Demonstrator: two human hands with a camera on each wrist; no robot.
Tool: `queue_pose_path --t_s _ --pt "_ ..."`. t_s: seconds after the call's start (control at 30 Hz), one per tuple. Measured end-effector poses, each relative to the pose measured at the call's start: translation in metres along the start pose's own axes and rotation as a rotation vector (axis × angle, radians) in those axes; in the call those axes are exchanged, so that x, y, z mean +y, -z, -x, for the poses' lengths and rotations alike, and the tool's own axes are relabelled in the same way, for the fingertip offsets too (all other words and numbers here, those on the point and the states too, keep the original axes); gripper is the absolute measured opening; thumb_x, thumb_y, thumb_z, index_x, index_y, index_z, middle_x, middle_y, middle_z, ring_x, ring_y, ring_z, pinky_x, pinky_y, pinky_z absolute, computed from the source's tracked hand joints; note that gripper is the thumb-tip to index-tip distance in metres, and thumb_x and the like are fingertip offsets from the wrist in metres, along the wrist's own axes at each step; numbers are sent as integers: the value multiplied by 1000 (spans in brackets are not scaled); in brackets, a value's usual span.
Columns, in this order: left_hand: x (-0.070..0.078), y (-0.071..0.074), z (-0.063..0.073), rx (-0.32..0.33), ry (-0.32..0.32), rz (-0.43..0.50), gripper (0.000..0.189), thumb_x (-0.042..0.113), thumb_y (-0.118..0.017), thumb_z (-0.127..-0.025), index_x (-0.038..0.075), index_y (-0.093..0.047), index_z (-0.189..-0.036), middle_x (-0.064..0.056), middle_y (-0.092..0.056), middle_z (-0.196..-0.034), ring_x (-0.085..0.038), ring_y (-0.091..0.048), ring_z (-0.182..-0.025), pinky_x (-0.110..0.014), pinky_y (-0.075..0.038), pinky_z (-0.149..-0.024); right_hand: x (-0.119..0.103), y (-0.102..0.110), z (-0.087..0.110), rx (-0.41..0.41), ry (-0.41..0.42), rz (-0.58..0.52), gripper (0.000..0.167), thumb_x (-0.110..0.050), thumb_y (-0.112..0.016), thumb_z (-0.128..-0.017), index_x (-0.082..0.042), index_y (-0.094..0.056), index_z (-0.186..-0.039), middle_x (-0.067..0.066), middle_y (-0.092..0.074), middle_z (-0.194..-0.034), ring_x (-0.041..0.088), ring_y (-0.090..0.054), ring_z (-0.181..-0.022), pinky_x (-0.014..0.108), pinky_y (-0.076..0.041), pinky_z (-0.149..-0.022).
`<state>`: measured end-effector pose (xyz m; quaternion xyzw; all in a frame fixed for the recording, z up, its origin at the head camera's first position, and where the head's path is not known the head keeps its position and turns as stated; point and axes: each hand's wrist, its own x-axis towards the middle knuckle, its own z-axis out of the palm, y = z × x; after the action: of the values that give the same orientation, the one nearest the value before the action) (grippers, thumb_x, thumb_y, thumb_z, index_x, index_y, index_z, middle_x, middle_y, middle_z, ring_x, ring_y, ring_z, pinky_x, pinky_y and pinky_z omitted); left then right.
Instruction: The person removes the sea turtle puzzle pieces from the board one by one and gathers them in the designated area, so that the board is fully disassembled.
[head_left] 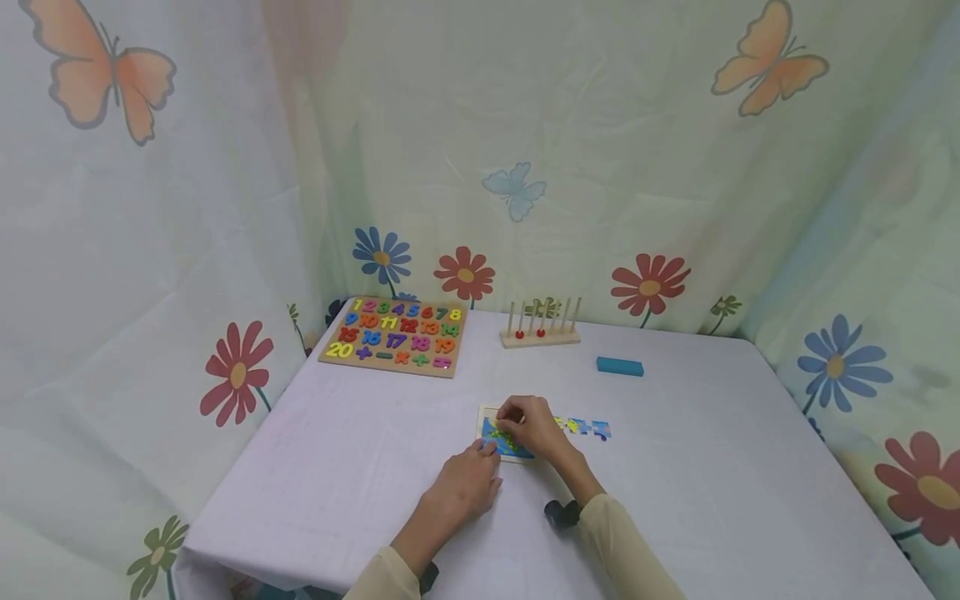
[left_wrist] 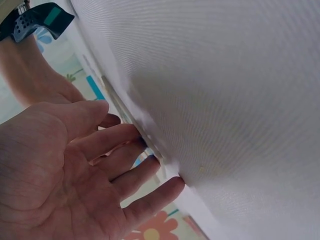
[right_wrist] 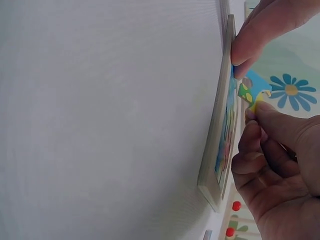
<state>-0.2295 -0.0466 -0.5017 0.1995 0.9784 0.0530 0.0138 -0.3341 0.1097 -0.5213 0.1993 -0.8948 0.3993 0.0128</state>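
A small wooden puzzle board (head_left: 487,412) with a blue and green picture lies on the white table under both hands. My right hand (head_left: 532,427) pinches a jigsaw piece (right_wrist: 256,87), blue, green and yellow, between thumb and fingertips. In the right wrist view this piece stands tilted, close over the tray's picture. My left hand (head_left: 465,483) rests at the near left edge of the board, its fingers nearly straight and their tips on the rim. Several loose puzzle pieces (head_left: 602,429) lie just right of the board, partly hidden by the right hand.
A board of coloured numbers (head_left: 386,371) lies at the back left. Behind the puzzle stands a wooden peg rack (head_left: 551,338) with red beads on it. A blue block (head_left: 620,367) lies at the back right. Flowered curtains (head_left: 435,108) hang around the table.
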Motion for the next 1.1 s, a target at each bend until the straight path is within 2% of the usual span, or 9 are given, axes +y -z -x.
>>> queue_pose_path --t_s 0.13,0.23,0.37,0.47,0.57,0.8,0.97,1.1 --pt "0 -1 -1 -7 7 8 43 30 -73 -104 4 -71 -138 -8 -65 -151 -28 -60 -143 -40 -59 -105 -1 2 1 -2 -26 -11 9 2 -80 -94 -7 -77 -94 -2 -72 -85 11 -64 -77 23 -57 -69" --pt "0 -1 -1 -5 10 9 42 30 -73 -104 4 -71 -138 -9 -65 -151 -28 -60 -143 -41 -59 -105 -2 5 1 1 -32 -13 8 1 -80 -94 -6 -77 -95 -2 -73 -86 11 -65 -78 24 -57 -71" --pt "0 0 0 2 9 10 42 29 -73 -104 4 -71 -138 -9 -65 -151 -28 -60 -143 -41 -59 -105 -6 9 2 4 10 -11 10 2 -80 -94 -8 -77 -95 -2 -74 -87 11 -67 -80 26 -58 -79" --pt "-1 0 2 4 5 14 42 29 -73 -104 4 -71 -138 -9 -65 -152 -29 -60 -143 -41 -59 -105 -8 13 3 5 56 -16 9 1 -80 -94 -7 -77 -96 -2 -75 -87 11 -68 -80 25 -58 -78" --pt "-1 0 4 6 1 21 42 28 -73 -104 4 -71 -138 -9 -65 -152 -29 -59 -144 -42 -59 -106 -11 16 4 11 66 -41 7 2 -79 -95 -5 -77 -97 1 -75 -87 12 -70 -78 24 -60 -76" --pt "-1 1 3 -6 3 23 43 30 -72 -105 5 -70 -139 -9 -64 -153 -29 -58 -145 -43 -59 -106 -17 27 6 43 13 -96 6 1 -80 -95 -3 -78 -99 5 -77 -91 16 -75 -77 29 -66 -79" --pt "0 2 2 -22 9 21 44 30 -72 -105 5 -68 -141 -9 -63 -154 -29 -57 -146 -42 -57 -109 -17 38 7 37 10 -127 4 1 -77 -97 1 -78 -101 8 -77 -89 17 -73 -70 29 -66 -71" --pt "1 2 2 -35 19 28 45 30 -71 -106 5 -67 -143 -9 -62 -155 -29 -55 -148 -42 -55 -111 -19 47 9 26 30 -163 3 2 -75 -98 3 -78 -100 11 -77 -86 23 -73 -66 32 -65 -65"
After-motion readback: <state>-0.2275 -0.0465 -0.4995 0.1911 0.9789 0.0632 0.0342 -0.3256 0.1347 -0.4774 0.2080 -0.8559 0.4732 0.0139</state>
